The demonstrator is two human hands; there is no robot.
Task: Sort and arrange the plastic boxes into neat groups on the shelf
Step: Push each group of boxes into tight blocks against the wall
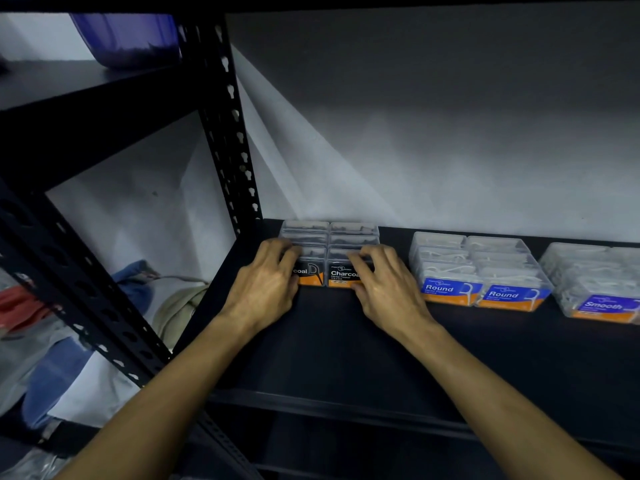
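Note:
On the black shelf (346,341) stand three groups of clear plastic floss boxes. At the left is a block of "Charcoal" boxes (329,237) in two columns. My left hand (266,278) grips the front left Charcoal box (310,271), fingers curled over its top. My right hand (384,282) grips the front right Charcoal box (341,275) the same way, thumb at its lower front. To the right sit the blue-labelled "Round" boxes (478,268) in two columns. The "Smooth" boxes (595,285) are at the far right, cut by the frame edge.
A black perforated upright post (232,133) rises just left of the Charcoal boxes. A grey wall (433,150) backs the shelf. A blue tub (128,36) sits on a higher shelf at left. Clothes and bags (69,341) lie lower left.

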